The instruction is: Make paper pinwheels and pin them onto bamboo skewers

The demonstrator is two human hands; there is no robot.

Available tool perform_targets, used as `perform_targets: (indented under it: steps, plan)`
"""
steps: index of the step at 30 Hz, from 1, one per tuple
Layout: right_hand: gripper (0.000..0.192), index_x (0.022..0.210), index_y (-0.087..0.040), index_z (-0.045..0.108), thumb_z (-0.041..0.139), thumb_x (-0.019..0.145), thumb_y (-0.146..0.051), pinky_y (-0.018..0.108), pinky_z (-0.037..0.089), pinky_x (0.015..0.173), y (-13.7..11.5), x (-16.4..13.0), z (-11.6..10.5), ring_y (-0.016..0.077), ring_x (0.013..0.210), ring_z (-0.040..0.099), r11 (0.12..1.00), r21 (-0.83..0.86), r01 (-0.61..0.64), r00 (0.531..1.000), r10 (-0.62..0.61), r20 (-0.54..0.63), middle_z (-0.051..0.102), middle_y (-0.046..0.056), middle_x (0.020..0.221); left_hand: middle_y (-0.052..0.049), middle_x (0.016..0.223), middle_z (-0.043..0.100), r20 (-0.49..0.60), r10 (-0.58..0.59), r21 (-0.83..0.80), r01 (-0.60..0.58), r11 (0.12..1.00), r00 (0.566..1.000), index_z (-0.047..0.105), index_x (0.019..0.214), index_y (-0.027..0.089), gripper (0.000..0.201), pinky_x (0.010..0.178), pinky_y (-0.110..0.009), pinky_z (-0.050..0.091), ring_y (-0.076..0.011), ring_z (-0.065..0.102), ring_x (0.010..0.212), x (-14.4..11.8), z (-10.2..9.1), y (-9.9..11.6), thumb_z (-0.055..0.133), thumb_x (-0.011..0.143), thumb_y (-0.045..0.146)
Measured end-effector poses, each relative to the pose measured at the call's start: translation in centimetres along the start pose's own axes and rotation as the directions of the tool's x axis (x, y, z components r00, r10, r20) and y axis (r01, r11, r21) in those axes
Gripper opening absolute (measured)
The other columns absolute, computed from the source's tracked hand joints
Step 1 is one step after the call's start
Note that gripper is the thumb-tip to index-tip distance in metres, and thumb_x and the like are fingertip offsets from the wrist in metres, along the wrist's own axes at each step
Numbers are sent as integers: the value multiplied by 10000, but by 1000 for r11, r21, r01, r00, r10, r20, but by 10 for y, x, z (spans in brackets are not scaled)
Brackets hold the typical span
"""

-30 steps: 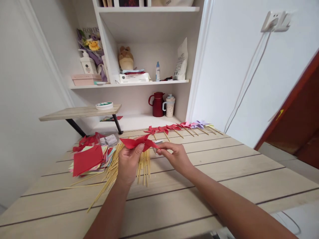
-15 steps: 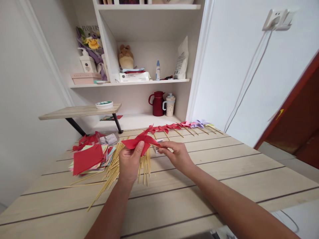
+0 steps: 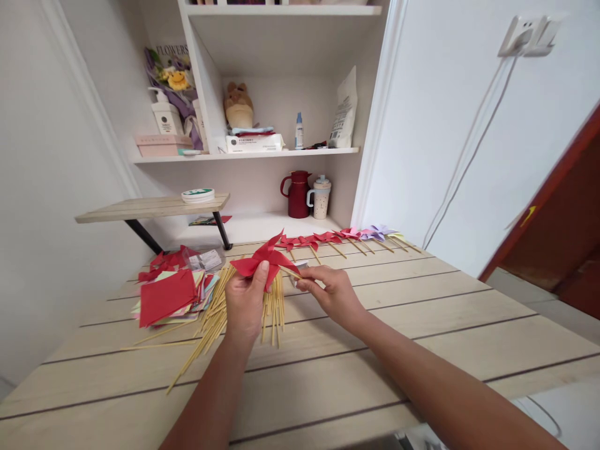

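Observation:
A red paper pinwheel is pinched in my left hand, the thumb pressed on its near side. My right hand has its fingers closed on a thin wooden stick that reaches toward the back of the pinwheel. Whether stick and paper are joined is hidden. Under and beside my left hand lie many loose wooden sticks. A stack of coloured paper squares, red on top, sits to the left. Behind it are red folded paper pieces.
Finished pinwheels on sticks lie in a row along the table's back. A clear plastic box stands behind the paper stack. The small raised shelf is at left; a red jug and a cup stand in the cabinet.
The pinwheel has tilted slightly in my left hand, so its upper blade points up more. More of the stick shows between the paper and my right hand. The camera view has shifted a little.

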State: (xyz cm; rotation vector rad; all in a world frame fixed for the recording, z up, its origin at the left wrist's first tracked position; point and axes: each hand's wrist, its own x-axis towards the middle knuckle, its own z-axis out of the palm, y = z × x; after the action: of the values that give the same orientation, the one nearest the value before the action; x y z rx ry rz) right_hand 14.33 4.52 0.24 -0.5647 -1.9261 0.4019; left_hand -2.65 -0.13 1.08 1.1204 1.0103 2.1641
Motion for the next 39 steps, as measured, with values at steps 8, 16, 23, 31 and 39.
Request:
perform_targets:
  steps: [8,16,23,31,39]
  plan:
    - [131,811,-222,695,617,909,-261,286,540,658,4,0,6,165,662,683,946,186,-265,964,258,59,727,-2,708,58,669,600,43,-92,-78,95,992,995,671,1268,241,580,509,-190,420,-74,508,532,2,-2,4,844,752,442]
    - [280,863,-172,695,722,846,-450,304,545,664,4,9,-1,147,595,662,636,581,-507,852,471,228,727,23,711,-10,922,672,-51,-82,-84,78,993,995,410,1502,292,709,766,-280,526,-124,659,734,10,-8,1,599,907,629]
    - [277,875,-160,716,763,842,-431,271,516,679,-11,8,-3,114,579,640,420,722,-551,824,413,389,723,12,716,34,622,576,-216,64,164,-29,986,974,684,1073,159,476,540,-236,420,-113,517,525,12,-19,0,512,957,587]
    - [301,864,-151,721,761,843,-448,267,512,672,-14,10,-5,116,578,643,407,727,-553,826,381,415,731,28,723,43,554,525,-102,94,384,-48,922,990,665,886,166,446,442,-229,367,-108,455,438,-1,-12,-2,445,989,540]
    - [317,839,-159,712,760,839,-472,288,514,670,-17,8,-5,129,573,650,429,695,-577,814,372,447,730,27,709,34,545,515,54,97,488,-111,866,994,682,878,190,446,442,-238,366,-120,452,447,-12,-12,-10,444,992,550]
